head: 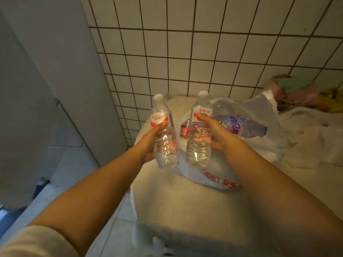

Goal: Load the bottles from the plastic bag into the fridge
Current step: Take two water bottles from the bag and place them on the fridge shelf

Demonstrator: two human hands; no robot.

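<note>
I hold two clear water bottles with red-and-white labels and white caps, both upright above the round table. My left hand [151, 142] grips the left bottle [164, 143] around its middle. My right hand [213, 133] grips the right bottle [199, 145] the same way. Behind them a translucent white plastic bag [263, 145] with red print lies open on the table. In it lies a clear bottle with a purple label [241, 125] on its side, and a small red-labelled bottle [184, 129] shows between the two held bottles.
The pale round table [185, 201] stands against a white tiled wall [185, 52]. A tall grey-white cabinet or fridge side [46, 71] fills the left. Crumpled white bags and pink, green and yellow items [297, 89] lie at the right. Light floor tiles show at lower left.
</note>
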